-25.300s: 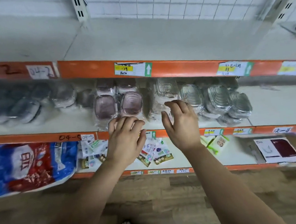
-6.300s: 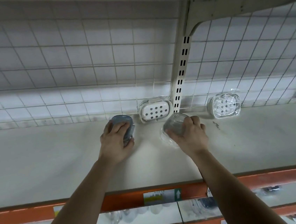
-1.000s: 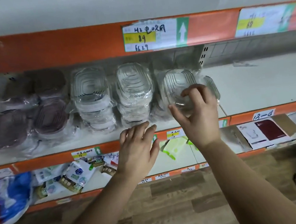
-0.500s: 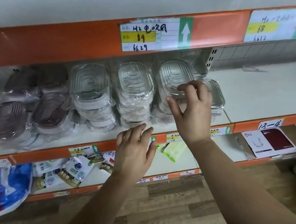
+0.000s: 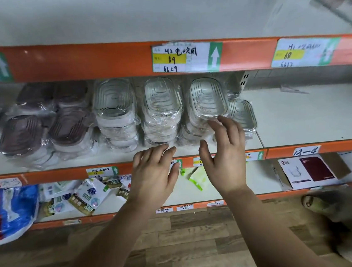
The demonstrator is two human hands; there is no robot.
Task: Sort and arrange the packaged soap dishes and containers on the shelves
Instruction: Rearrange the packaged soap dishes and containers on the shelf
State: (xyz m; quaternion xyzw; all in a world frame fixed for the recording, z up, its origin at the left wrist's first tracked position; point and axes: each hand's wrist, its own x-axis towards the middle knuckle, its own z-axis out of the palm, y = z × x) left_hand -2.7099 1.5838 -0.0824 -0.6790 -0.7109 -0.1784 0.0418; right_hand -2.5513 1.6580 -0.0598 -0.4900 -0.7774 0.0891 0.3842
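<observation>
Head view: both hands loose and empty at the stacked soap dishes

Wrapped clear soap dishes [image 5: 163, 104] are stacked in three piles on the middle shelf [image 5: 310, 119]. A single clear dish [image 5: 242, 113] is leaned just right of the third pile. Brown soap dishes [image 5: 22, 134] are piled to the left. The right hand [image 5: 226, 163] is raised with its fingers spread and relaxed just below the third pile's top dish; contact cannot be told. The left hand [image 5: 153, 175] is held flat and loose over the orange front edge [image 5: 55, 175], and nothing is gripped. Sachets [image 5: 86, 195] and a box [image 5: 309, 170] are seen on the lower shelf.
</observation>
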